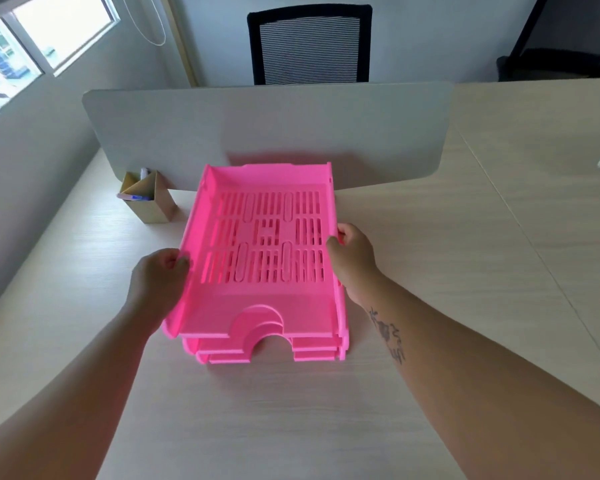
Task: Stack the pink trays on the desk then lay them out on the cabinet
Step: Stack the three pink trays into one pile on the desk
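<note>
Both hands, left hand (158, 277) and right hand (352, 259), clamped on slotted top pink tray (264, 244) of stack.

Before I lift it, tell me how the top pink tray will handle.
The top pink tray is probably light: its floor is mostly open slots. It looks like thin moulded plastic, so it may flex a little. The left hand and right hand grip its side walls; smooth plastic could slip if held loosely.
</note>
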`<state>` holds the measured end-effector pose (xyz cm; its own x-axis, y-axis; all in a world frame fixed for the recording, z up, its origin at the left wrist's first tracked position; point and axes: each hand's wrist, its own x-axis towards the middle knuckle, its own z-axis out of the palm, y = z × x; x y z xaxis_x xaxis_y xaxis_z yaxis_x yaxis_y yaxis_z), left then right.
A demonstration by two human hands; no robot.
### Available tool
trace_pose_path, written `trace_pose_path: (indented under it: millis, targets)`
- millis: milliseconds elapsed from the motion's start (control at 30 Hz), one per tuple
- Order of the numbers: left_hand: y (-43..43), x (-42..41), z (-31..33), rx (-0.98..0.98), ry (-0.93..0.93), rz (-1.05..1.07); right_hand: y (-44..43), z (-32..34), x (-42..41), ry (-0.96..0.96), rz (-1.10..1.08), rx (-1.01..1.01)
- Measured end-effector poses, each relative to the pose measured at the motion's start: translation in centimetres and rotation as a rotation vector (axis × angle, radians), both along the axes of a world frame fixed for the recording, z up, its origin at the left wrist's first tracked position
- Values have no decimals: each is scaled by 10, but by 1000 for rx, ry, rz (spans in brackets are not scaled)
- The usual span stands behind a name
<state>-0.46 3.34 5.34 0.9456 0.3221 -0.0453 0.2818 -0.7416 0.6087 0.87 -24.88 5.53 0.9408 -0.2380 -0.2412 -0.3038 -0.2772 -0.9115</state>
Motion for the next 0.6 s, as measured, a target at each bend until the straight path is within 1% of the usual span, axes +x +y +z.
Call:
trace_pose_path:
  millis: [167, 300, 533, 600]
  targets:
    - [-1, -6, 0, -58, -15, 24, 3, -5, 1, 20, 12, -71]
    - [-2, -12, 2, -113, -29, 31, 5, -7, 0, -19, -27, -142]
    - [-10, -10, 7, -146, -27, -9, -2, 1, -1, -76, -55, -163]
    - [-10, -9, 5, -136, -17, -20, -5, 0, -2, -49, -37, -168]
